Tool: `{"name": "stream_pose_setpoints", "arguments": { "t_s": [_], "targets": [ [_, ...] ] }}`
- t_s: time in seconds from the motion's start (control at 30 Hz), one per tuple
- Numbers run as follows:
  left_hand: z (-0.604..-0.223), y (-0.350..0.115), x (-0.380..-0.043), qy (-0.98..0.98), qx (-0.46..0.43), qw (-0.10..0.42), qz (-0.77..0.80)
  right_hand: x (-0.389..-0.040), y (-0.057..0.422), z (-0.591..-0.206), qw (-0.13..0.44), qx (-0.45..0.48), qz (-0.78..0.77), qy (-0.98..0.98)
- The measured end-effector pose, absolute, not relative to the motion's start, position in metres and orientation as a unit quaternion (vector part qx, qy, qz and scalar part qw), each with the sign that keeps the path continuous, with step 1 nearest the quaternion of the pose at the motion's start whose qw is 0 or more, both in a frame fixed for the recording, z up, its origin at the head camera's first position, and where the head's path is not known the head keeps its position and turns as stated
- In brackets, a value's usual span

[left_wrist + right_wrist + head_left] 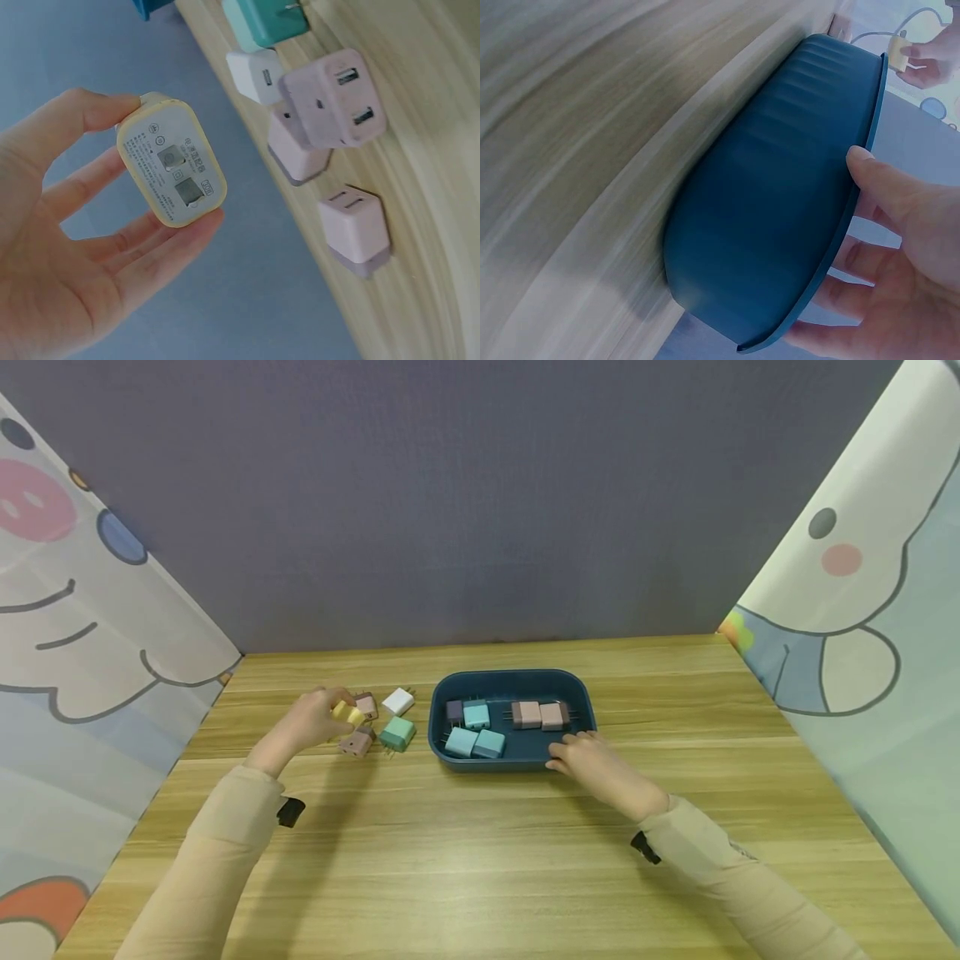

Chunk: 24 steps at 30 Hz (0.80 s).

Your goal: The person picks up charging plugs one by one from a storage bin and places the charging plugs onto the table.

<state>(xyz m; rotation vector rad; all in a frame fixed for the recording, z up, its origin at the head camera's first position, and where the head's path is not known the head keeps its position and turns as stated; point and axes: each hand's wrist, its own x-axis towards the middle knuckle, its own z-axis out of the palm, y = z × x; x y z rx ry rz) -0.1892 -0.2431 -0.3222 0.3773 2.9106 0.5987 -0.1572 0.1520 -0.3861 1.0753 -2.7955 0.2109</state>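
Observation:
My left hand (306, 723) pinches a yellow plug charger (171, 169) between thumb and fingers, lifted over the left side of the table. In the left wrist view its printed face, with two dark recesses, faces the camera. Around it lie pink chargers (356, 225), a white charger (398, 702) and a green charger (397, 733). My right hand (600, 772) grips the front right rim of a dark blue bin (765, 187), thumb on the outer wall, fingers over the inside. In the bin lie light blue chargers (476, 715), a dark purple charger (454, 712) and two pink chargers (527, 715).
The wooden table (450, 860) runs back to a grey-blue panel (480, 527). Cartoon-printed sheets (855, 568) flank it on both sides. The bin stands near the middle, just right of the loose chargers.

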Motion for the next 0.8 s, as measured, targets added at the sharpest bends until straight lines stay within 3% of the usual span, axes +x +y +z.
{"name": "stream_pose_setpoints", "arguments": {
  "t_s": [0.8],
  "targets": [
    [-0.348,-0.280,-0.185,0.975,0.090,0.065,0.194,-0.157,0.152,-0.387,0.074,0.354,0.073,-0.929]
  ]
}}
